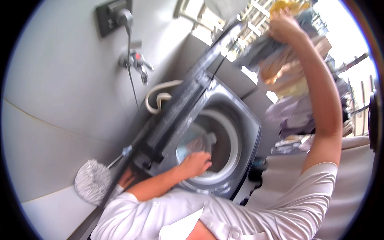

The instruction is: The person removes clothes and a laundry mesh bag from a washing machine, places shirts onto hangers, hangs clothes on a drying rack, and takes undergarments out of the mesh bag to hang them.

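Observation:
My left hand (196,163) hangs over the round opening of a dark grey top-loading washing machine (250,120). Its fingers are loosely bent and a little apart, with nothing seen in them. Inside the drum (222,147), blurred pale shapes show beyond that hand. High at the upper right, my right hand (283,27) reaches up with curled fingers against a yellow cloth (289,6). Blur hides whether it grips the cloth. Below it hang a dark grey garment (258,54) and several other clothes (288,111). The machine's lid (186,99) stands raised on the left.
A tap (139,63) and a plugged-in cord (129,39) are on the wall at left. A pale hose (153,96) curves behind the lid. A string mop head (93,181) rests low at left. A pale curtain (279,180) hangs at right.

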The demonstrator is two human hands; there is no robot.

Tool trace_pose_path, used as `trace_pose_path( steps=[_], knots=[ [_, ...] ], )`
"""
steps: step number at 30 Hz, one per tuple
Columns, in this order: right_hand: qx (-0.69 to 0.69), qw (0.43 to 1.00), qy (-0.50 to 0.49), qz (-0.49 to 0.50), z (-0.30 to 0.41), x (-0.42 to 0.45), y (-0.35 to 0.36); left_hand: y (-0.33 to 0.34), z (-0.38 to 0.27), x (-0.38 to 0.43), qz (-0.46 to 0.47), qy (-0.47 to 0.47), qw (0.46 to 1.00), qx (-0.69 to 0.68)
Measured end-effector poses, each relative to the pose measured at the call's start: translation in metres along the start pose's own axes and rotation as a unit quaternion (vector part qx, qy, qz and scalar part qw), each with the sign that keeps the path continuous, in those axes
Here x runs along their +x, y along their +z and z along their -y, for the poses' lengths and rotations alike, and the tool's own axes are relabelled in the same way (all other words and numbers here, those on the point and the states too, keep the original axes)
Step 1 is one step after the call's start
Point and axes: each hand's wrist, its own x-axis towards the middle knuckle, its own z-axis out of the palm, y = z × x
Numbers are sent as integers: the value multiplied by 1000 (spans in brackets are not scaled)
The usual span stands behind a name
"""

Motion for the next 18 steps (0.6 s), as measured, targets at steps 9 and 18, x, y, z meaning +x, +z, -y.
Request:
trace_pose_path(
  steps=[9, 18],
  knots=[
    [341, 920, -108, 162, 195, -122, -70, -55, -25, -80, -170, 47, 982, 75],
    [565, 641, -363, 372, 655, -146, 188, -26, -9, -91, -159, 22, 967, 197]
  ],
)
